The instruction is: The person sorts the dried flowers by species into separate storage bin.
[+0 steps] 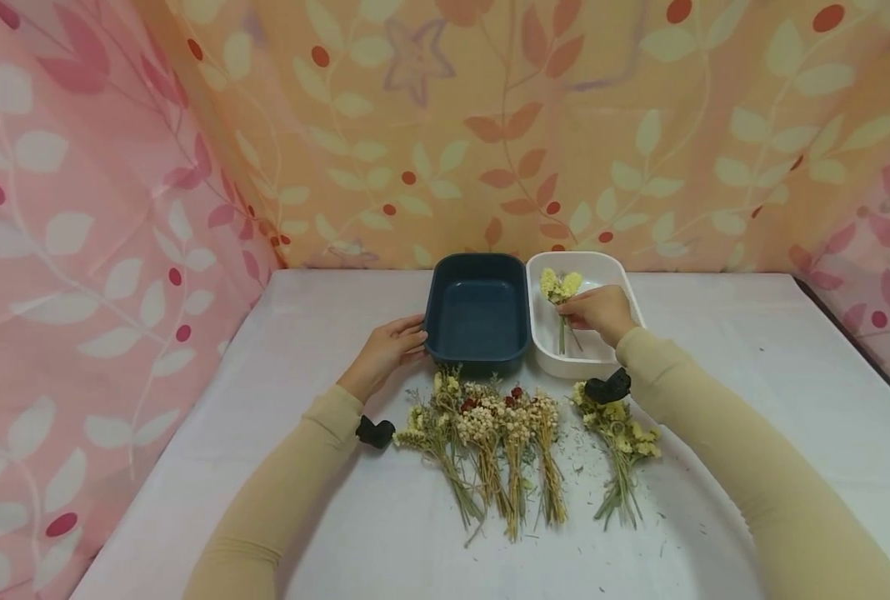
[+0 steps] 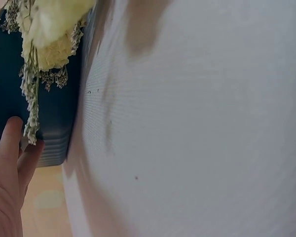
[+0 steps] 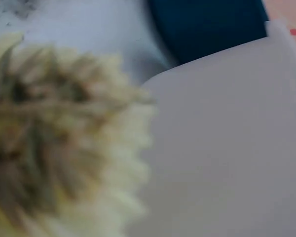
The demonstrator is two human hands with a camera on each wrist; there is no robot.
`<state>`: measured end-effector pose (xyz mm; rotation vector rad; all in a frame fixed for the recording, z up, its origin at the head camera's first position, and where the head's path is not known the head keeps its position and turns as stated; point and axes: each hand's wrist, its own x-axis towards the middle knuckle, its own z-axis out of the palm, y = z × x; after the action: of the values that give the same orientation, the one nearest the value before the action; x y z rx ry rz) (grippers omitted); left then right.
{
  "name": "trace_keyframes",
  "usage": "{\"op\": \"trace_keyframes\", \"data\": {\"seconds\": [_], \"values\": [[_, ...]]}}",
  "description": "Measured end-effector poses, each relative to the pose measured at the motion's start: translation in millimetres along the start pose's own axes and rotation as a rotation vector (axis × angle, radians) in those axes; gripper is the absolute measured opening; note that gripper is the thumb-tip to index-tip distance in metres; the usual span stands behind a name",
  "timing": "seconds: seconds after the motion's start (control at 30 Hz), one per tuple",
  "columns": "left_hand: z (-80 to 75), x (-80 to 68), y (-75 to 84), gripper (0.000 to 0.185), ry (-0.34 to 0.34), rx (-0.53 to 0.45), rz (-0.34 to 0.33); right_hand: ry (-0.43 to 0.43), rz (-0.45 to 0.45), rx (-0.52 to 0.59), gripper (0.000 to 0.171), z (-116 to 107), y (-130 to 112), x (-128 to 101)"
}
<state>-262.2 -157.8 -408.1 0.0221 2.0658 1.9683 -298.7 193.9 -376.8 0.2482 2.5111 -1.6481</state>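
My right hand [image 1: 599, 312] pinches the stems of a small sprig of yellow dried flowers [image 1: 561, 285], its heads pointing to the back. The sprig is over the white tub [image 1: 592, 367], within its rim in the head view. At the left wall of the dark blue tub [image 1: 478, 350], my left hand [image 1: 387, 353] rests with fairly straight fingers; the left wrist view shows its fingertips [image 2: 12, 126] against the tub's side. In the right wrist view a blurred yellow flower bunch [image 3: 64, 148] fills the left side, and the right hand is out of sight.
In front of the tubs lie several dried bunches: yellow ones [image 1: 424, 429] at left, cream ones [image 1: 482, 429] with dark red blooms among them, and another yellow bunch [image 1: 625, 437] at right under the right wrist. Plant crumbs dot the white tabletop [image 1: 752, 400]. Patterned cloth [image 1: 445, 125] hangs behind.
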Motion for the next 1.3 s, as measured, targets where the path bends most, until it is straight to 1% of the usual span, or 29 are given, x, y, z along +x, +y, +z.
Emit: {"op": "trace_keyframes", "data": {"seconds": [0.13, 0.23, 0.43, 0.5, 0.63, 0.7, 0.87, 1.07, 1.2, 1.27, 1.3], "values": [[0.5, 0.2, 1.5, 0.052, 0.003, -0.003, -0.004, 0.008, 0.024, -0.016, 0.043, 1, 4, 3], [0.9, 0.4, 1.9, 0.052, 0.004, -0.003, -0.014, 0.008, 0.053, -0.008, 0.043, 2, 6, 4], [1.2, -0.2, 1.7, 0.052, 0.005, -0.008, -0.015, -0.018, 0.074, 0.017, 0.046, 4, 9, 6], [1.0, -0.6, 1.6, 0.052, 0.006, -0.012, -0.015, -0.020, 0.084, 0.016, 0.044, 5, 10, 8], [0.9, -0.9, 2.0, 0.052, 0.003, -0.012, -0.017, -0.017, 0.127, 0.014, 0.033, 6, 13, 13], [1.1, -1.0, 2.2, 0.052, 0.004, -0.016, -0.020, -0.022, 0.143, 0.004, 0.030, 7, 15, 15], [0.4, -1.2, 2.2, 0.052, 0.003, -0.021, -0.019, -0.040, 0.154, -0.034, 0.032, 9, 18, 18], [-0.2, -0.9, 1.5, 0.052, 0.001, -0.026, -0.018, -0.051, 0.178, -0.026, 0.031, 12, 20, 20], [-0.2, -0.1, 0.9, 0.052, -0.003, -0.026, -0.016, -0.072, 0.147, -0.019, 0.038, 11, 20, 18], [-0.3, 0.2, 0.8, 0.052, -0.005, -0.025, -0.016, -0.085, 0.106, -0.032, 0.042, 10, 19, 14], [-0.3, 0.4, 0.9, 0.052, -0.005, -0.026, -0.016, -0.087, 0.076, -0.061, 0.045, 9, 19, 13]]}}
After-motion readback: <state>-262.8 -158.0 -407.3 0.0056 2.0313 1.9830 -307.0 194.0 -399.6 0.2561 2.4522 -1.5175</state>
